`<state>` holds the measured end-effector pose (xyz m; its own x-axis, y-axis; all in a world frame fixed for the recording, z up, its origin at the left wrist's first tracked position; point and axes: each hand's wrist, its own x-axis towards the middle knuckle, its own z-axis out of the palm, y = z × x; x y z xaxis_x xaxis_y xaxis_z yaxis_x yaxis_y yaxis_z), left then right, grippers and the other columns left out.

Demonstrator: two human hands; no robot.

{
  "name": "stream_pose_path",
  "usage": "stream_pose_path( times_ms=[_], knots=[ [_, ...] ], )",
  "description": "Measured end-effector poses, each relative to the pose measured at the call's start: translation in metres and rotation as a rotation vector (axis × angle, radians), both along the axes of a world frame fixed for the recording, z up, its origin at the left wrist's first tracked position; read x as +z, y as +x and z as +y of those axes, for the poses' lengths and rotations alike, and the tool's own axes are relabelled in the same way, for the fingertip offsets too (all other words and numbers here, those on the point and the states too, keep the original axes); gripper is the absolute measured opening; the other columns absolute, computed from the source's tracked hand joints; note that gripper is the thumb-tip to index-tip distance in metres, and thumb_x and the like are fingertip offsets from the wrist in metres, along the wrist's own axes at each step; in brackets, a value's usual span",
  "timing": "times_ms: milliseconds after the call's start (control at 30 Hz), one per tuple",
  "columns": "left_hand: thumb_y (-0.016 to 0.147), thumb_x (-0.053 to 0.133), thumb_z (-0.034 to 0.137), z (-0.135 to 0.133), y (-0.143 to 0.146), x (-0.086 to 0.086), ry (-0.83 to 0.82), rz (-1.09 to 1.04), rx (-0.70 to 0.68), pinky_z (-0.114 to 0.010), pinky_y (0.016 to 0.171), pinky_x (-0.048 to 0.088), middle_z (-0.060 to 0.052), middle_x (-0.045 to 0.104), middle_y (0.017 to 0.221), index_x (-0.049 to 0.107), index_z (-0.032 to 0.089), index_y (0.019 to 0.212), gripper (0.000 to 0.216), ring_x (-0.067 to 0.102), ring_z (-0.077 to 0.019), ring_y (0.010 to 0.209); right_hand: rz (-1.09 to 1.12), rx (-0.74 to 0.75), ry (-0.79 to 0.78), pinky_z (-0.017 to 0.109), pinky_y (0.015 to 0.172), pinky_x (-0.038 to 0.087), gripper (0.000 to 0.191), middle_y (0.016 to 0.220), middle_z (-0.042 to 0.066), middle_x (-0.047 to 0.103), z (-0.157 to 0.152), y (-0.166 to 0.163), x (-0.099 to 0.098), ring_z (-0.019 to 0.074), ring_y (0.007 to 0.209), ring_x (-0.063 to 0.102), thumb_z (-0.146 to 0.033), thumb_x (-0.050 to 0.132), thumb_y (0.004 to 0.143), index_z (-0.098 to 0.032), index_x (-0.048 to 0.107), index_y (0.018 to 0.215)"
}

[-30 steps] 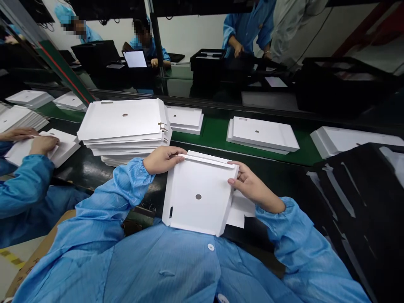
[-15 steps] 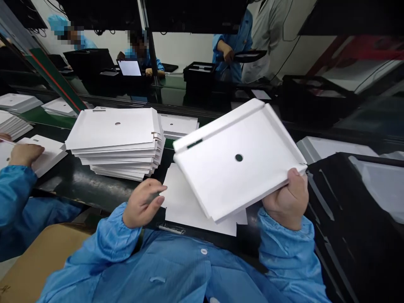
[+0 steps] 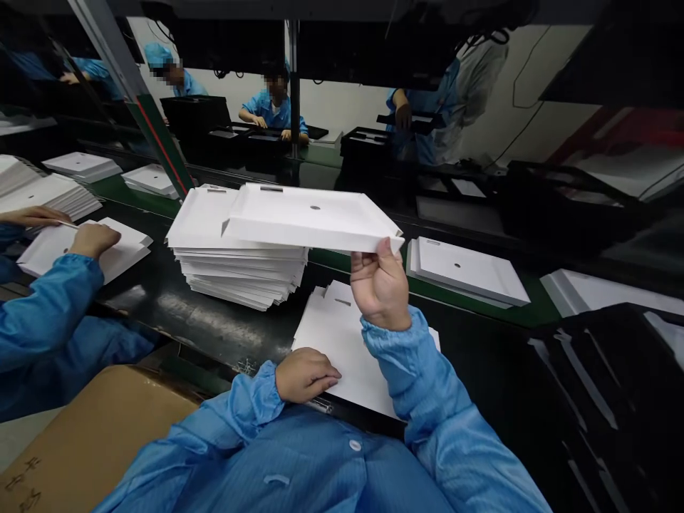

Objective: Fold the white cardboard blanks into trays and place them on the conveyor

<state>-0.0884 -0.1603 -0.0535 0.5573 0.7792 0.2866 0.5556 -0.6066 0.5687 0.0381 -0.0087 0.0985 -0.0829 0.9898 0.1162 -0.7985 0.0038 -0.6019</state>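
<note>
My right hand [image 3: 380, 288] grips the near right corner of a white folded cardboard tray [image 3: 278, 217], thumb on top and fingers below. The tray has raised edges, a small round hole and a slot. Its left part is over a tall stack of similar white trays [image 3: 240, 274]; whether it touches the stack I cannot tell. In front of me lie flat white cardboard sheets [image 3: 363, 370] on the dark bench. My left hand [image 3: 307, 374] rests on their left edge, fingers lying together, and holds nothing that I can see.
At left, another person's hands [image 3: 93, 239] work on a white tray. More white trays [image 3: 470, 274] lie on the green strip beyond the bench. A black crate [image 3: 603, 399] stands at right, a brown carton [image 3: 107, 420] at lower left. People in blue work behind.
My right hand has carried the tray left and tipped it flatter, over the stack. My left hand has come down onto the flat sheets. The camera view has shifted left.
</note>
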Motion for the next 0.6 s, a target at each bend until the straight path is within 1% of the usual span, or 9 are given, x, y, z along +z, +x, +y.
stream_pose_path(
  times_ms=[100,167,233,300,367,400,467,500,600],
  knots=[
    [0.102,0.040,0.039,-0.005,-0.010,-0.002,0.000,0.017,0.011,-0.030,0.082,0.050,-0.007,0.074,0.090,0.068,0.020,0.108,0.034,0.069,-0.0168,0.085,0.009,0.135,-0.040,0.026,0.084,0.061,0.011,0.096,-0.004,0.075,0.011,-0.045,-0.001,0.0089,0.085,0.071,-0.028,0.065,0.093,-0.024,0.062,0.103],
    [0.103,0.040,0.039,-0.007,-0.016,-0.003,0.002,0.017,0.016,-0.030,0.082,0.050,-0.007,0.074,0.090,0.068,0.020,0.108,0.035,0.069,-0.0167,0.085,-0.043,0.242,-0.094,0.027,0.080,0.062,0.010,0.086,-0.004,0.073,0.010,-0.069,-0.010,0.0089,0.075,0.071,-0.029,0.067,0.092,-0.022,0.061,0.096],
    [0.103,0.039,0.039,-0.009,-0.021,-0.004,0.009,0.011,0.020,-0.030,0.080,0.050,-0.007,0.074,0.089,0.069,0.020,0.107,0.036,0.069,-0.0166,0.085,-0.176,0.328,-0.114,0.024,0.070,0.061,0.016,0.078,-0.003,0.072,0.004,-0.085,-0.022,0.0095,0.068,0.070,-0.034,0.068,0.092,-0.020,0.061,0.092],
    [0.103,0.039,0.039,-0.010,-0.024,-0.005,0.018,-0.002,0.022,-0.030,0.079,0.049,-0.007,0.074,0.088,0.069,0.020,0.105,0.035,0.068,-0.0166,0.084,-0.335,0.384,-0.088,0.019,0.056,0.056,0.023,0.071,-0.001,0.071,-0.004,-0.092,-0.034,0.0096,0.060,0.067,-0.040,0.068,0.091,-0.018,0.061,0.086],
    [0.102,0.039,0.037,-0.011,-0.025,-0.007,0.034,-0.020,0.017,-0.030,0.079,0.049,-0.007,0.074,0.087,0.069,0.020,0.104,0.034,0.068,-0.0166,0.084,-0.415,0.376,-0.055,0.018,0.049,0.051,0.028,0.067,0.000,0.070,-0.011,-0.093,-0.040,0.0093,0.055,0.065,-0.043,0.067,0.090,-0.017,0.061,0.081],
    [0.102,0.040,0.037,-0.011,-0.025,-0.007,0.042,-0.028,0.013,-0.030,0.079,0.049,-0.007,0.074,0.087,0.069,0.020,0.104,0.033,0.068,-0.0167,0.084,-0.409,0.345,-0.051,0.017,0.049,0.051,0.029,0.068,0.000,0.071,-0.013,-0.093,-0.040,0.0091,0.055,0.065,-0.044,0.067,0.090,-0.017,0.061,0.080],
    [0.102,0.041,0.036,-0.011,-0.026,-0.008,0.060,-0.044,0.011,-0.030,0.079,0.049,-0.007,0.074,0.087,0.069,0.020,0.103,0.032,0.068,-0.0169,0.083,-0.346,0.280,-0.070,0.017,0.055,0.053,0.028,0.073,0.000,0.072,-0.015,-0.094,-0.039,0.0087,0.061,0.067,-0.044,0.067,0.090,-0.018,0.062,0.081],
    [0.102,0.041,0.035,-0.010,-0.026,-0.007,0.068,-0.051,0.010,-0.031,0.079,0.049,-0.007,0.073,0.086,0.069,0.019,0.103,0.032,0.068,-0.0170,0.083,-0.320,0.279,-0.082,0.017,0.058,0.054,0.028,0.075,0.000,0.072,-0.015,-0.095,-0.038,0.0085,0.064,0.068,-0.044,0.066,0.091,-0.018,0.062,0.082],
    [0.102,0.042,0.033,-0.009,-0.027,-0.005,0.078,-0.066,-0.015,-0.031,0.077,0.049,-0.007,0.073,0.084,0.069,0.019,0.102,0.031,0.068,-0.0167,0.081,-0.356,0.386,-0.088,0.018,0.058,0.054,0.032,0.075,0.001,0.072,-0.014,-0.098,-0.036,0.0087,0.063,0.067,-0.048,0.067,0.090,-0.017,0.064,0.083]
  ],
)
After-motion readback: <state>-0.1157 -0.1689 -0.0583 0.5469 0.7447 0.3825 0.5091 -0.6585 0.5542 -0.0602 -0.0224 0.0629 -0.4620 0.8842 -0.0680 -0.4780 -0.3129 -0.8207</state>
